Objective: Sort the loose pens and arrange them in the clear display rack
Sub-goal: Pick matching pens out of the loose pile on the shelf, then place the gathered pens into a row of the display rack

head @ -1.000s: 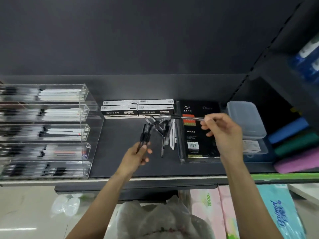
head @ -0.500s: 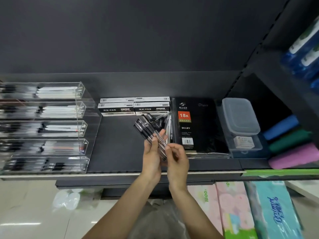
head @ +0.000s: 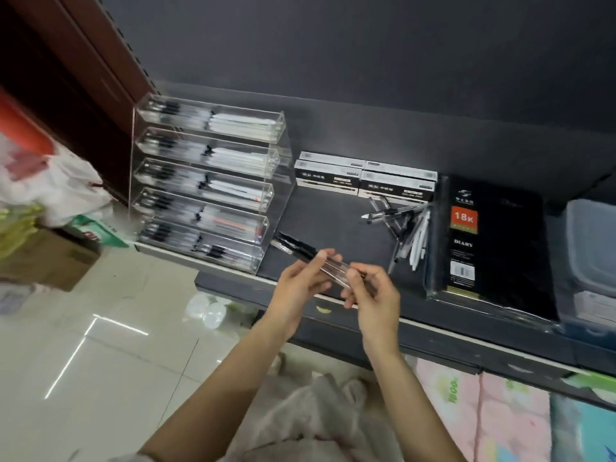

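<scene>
My left hand [head: 300,281] and my right hand [head: 373,291] together hold a small bundle of clear pens with black caps [head: 300,250] over the shelf's front edge. The caps point left toward the clear display rack [head: 206,181]. The rack has several tiers, each with pens lying in it. A heap of loose pens [head: 403,228], black-capped and white, lies on the dark shelf [head: 326,221] behind my right hand.
Boxes of pens [head: 363,178] stand at the back of the shelf. A black diary [head: 490,241] lies right of the loose pens, then a lidded plastic box [head: 593,245]. Plastic bags [head: 56,188] and a cardboard carton [head: 50,258] sit on the floor at left.
My right hand brought a pen from the heap to the bundle in my left hand. Both hands then moved left with the bundle toward the rack, and my view swung left.
</scene>
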Demonstrator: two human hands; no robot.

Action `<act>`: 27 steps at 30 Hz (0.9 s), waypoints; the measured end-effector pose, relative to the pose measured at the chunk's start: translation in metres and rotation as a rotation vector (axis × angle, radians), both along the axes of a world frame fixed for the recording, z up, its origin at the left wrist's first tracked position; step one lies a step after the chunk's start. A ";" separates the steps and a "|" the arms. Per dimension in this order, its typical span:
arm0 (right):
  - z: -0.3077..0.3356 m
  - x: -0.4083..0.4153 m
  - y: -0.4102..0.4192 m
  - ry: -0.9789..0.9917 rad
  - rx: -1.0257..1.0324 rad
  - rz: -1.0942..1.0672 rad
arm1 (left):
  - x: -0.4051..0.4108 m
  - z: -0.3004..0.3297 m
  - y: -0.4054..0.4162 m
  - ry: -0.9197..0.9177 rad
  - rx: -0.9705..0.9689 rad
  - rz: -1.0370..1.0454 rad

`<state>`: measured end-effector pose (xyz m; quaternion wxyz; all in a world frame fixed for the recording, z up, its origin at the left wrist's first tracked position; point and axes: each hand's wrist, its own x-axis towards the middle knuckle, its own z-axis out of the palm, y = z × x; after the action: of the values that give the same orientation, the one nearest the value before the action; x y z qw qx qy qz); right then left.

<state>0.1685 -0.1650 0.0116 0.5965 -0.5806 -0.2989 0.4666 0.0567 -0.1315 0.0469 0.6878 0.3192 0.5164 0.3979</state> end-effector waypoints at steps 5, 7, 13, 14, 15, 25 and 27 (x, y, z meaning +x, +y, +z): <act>0.000 -0.048 0.019 -0.064 -0.030 0.255 | -0.073 -0.008 0.006 0.066 -0.019 0.070; -0.002 -0.071 0.026 -0.131 -0.031 0.331 | -0.099 -0.011 0.011 0.065 -0.020 0.088; -0.012 -0.140 0.059 -0.813 0.066 0.528 | -0.192 -0.033 0.036 0.139 -0.014 0.049; -0.013 -0.154 0.066 -0.855 0.093 0.500 | -0.209 -0.038 0.042 0.133 -0.024 0.036; -0.014 -0.166 0.072 -0.891 0.106 0.452 | -0.226 -0.042 0.049 0.124 -0.031 0.030; -0.028 -0.186 0.108 -1.728 0.011 0.158 | -0.351 -0.062 0.108 0.044 -0.059 0.059; -0.030 -0.189 0.110 -1.854 0.008 0.162 | -0.356 -0.064 0.113 0.020 -0.080 0.023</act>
<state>-0.0207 -0.0553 -0.0180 0.0871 -0.6968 -0.6972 -0.1445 -0.2992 -0.0188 -0.0175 0.6903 0.2893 0.5424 0.3816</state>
